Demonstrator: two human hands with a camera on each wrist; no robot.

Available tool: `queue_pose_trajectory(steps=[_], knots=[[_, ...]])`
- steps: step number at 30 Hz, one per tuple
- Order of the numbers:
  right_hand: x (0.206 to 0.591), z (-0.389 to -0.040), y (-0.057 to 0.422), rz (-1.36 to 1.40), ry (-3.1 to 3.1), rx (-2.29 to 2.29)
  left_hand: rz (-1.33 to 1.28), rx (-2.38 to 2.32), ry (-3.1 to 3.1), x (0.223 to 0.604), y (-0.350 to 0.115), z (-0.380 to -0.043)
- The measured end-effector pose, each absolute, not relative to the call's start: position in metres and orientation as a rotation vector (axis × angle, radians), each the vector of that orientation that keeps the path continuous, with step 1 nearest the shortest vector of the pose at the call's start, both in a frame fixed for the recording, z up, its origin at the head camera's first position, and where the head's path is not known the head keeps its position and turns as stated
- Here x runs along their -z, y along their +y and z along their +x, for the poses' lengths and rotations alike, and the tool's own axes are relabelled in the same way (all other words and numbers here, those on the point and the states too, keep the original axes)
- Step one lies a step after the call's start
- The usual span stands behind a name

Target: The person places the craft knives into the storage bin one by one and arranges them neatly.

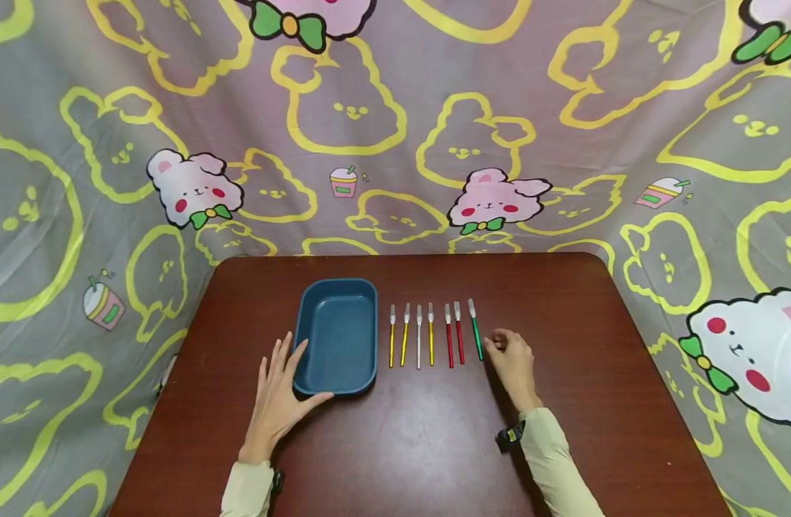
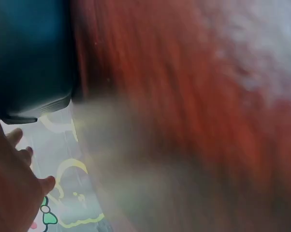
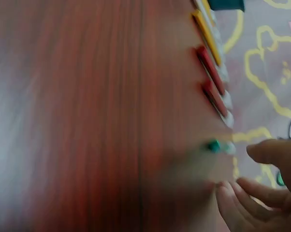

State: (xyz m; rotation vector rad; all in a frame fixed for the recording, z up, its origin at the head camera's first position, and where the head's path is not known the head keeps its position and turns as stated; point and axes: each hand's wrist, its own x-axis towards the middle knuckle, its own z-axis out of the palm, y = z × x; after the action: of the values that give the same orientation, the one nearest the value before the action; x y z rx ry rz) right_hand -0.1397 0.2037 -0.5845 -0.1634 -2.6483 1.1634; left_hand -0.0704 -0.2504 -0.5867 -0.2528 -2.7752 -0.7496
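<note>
A blue rectangular basin (image 1: 340, 337) stands on the brown table, left of the middle. My left hand (image 1: 280, 398) is at its near left corner, fingers spread and thumb reaching along the near rim. To the basin's right lies a row of slim pen-shaped tools with pale caps at the far end: yellow (image 1: 404, 345), silver (image 1: 419, 348), red (image 1: 450, 348) and green ones. The green pen-shaped tool (image 1: 477, 337) lies at the right end, slightly tilted. My right hand (image 1: 513, 362) is just right of its near end, fingers loosely bent and holding nothing; thumb and fingertips stand apart in the right wrist view.
The brown table (image 1: 395, 445) ends at a far edge, behind which hangs a grey cloth (image 1: 401, 194) with yellow outlines and cartoon bears. Cloth also hangs at both sides. Both wrists carry small dark devices on pale sleeves (image 1: 553, 459).
</note>
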Motion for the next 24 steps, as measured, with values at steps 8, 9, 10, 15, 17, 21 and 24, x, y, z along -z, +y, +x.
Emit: queue_pose_trajectory(steps=[8,9,10,15,17,21,24], knots=[[0.596,-0.157,0.173,-0.297,-2.576,-1.086,-0.266,0.748,-2.782,0.584,-0.252,-0.075],[0.597,-0.159,0.171,-0.302,-2.572,-1.079,-0.265,0.744,-2.783,0.584,-0.252,-0.075],[0.597,-0.160,0.170,-0.302,-2.567,-1.066,-0.265,0.744,-2.789,0.585,-0.252,-0.075],[0.594,-0.162,0.166,-0.285,-2.562,-0.998,-0.253,0.750,-2.813,0.585,-0.251,-0.075],[0.591,-0.163,0.167,-0.286,-2.572,-0.994,-0.250,0.754,-2.817,0.585,-0.251,-0.075],[0.583,-0.163,0.166,-0.317,-2.594,-1.060,-0.253,0.753,-2.821,0.585,-0.250,-0.075],[0.570,-0.159,0.159,-0.341,-2.618,-1.137,-0.254,0.753,-2.821,0.583,-0.251,-0.075]])
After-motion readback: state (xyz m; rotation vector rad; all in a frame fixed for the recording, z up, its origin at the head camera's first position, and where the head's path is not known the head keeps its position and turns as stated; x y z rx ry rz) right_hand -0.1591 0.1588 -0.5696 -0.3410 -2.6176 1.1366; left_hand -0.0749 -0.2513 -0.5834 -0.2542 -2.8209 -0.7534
